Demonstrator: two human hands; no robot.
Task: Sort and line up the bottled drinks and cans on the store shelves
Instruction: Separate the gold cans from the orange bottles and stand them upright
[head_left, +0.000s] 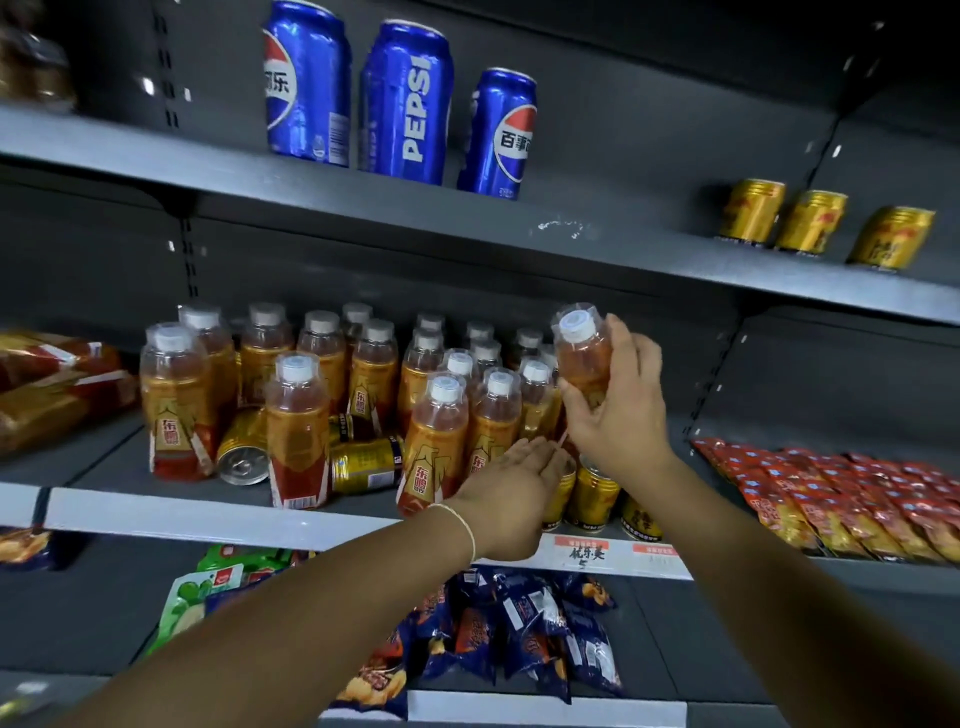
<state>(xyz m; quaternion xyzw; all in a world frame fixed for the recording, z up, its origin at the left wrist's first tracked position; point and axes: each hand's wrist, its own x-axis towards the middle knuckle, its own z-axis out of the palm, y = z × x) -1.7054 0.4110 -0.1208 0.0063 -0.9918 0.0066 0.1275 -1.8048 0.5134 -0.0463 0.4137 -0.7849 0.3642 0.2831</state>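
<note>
Orange bottle (584, 358) was held raised, right of the bottle cluster, right grip (618, 415) curled round it. Left grip (511, 493) was spread flat, just beside the gold cans (592, 499).

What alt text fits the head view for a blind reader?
The right hand grips an orange drink bottle raised over the crowded middle shelf, while the open left hand reaches beside the front bottles. Gold cans lie toppled among them; Pepsi cans stand overhead.
</note>
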